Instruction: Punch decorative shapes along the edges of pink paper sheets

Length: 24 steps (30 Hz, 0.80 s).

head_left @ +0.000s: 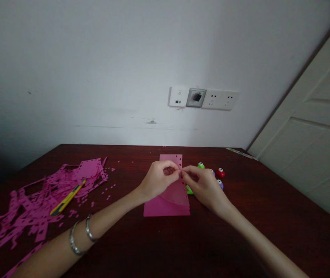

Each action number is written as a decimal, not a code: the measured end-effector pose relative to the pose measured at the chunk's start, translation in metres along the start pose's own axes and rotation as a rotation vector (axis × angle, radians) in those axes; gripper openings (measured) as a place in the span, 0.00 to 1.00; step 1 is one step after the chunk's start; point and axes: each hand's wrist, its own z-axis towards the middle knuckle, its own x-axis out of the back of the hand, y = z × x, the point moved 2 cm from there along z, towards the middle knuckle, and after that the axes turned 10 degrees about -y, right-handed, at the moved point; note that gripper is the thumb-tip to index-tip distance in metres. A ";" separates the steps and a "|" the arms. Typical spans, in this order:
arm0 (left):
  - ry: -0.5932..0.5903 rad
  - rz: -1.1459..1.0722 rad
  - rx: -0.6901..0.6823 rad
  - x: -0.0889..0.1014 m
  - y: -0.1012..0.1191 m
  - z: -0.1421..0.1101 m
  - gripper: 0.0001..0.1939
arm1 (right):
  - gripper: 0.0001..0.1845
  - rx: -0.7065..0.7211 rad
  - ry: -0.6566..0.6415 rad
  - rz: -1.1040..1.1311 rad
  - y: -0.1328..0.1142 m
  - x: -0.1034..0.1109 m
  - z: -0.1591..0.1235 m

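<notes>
A pink paper sheet (pixel 167 202) with punched holes along its right edge lies on the dark wooden table (pixel 240 224). My left hand (pixel 158 179) and my right hand (pixel 201 185) hover over the sheet, and their fingertips meet in a pinch near its right edge. Both hands are closed on something small that I cannot make out. Small craft punches sit by my right hand: a green one (pixel 201 165), a red one (pixel 220 172), a purple one (pixel 220 183), and another green one (pixel 188 190) partly under the hand.
A heap of punched pink paper scraps (pixel 46 197) covers the table's left side, with a yellow utility knife (pixel 68 199) on top. Wall sockets (pixel 202 98) sit on the white wall behind. A door (pixel 312 127) stands at the right.
</notes>
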 end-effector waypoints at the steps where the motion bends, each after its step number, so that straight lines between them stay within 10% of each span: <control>1: -0.004 0.003 0.005 0.000 0.000 0.000 0.05 | 0.12 0.001 0.002 -0.009 0.000 0.000 0.000; 16: -0.084 0.020 0.043 0.008 -0.002 0.005 0.08 | 0.12 -0.028 -0.015 0.088 0.005 0.002 0.004; 20: -0.309 0.178 0.170 0.065 0.008 0.006 0.06 | 0.14 -0.086 -0.067 0.190 0.012 0.014 0.007; 24: -0.467 0.380 0.608 0.151 -0.029 -0.011 0.04 | 0.13 -0.212 -0.155 0.478 0.020 0.019 0.008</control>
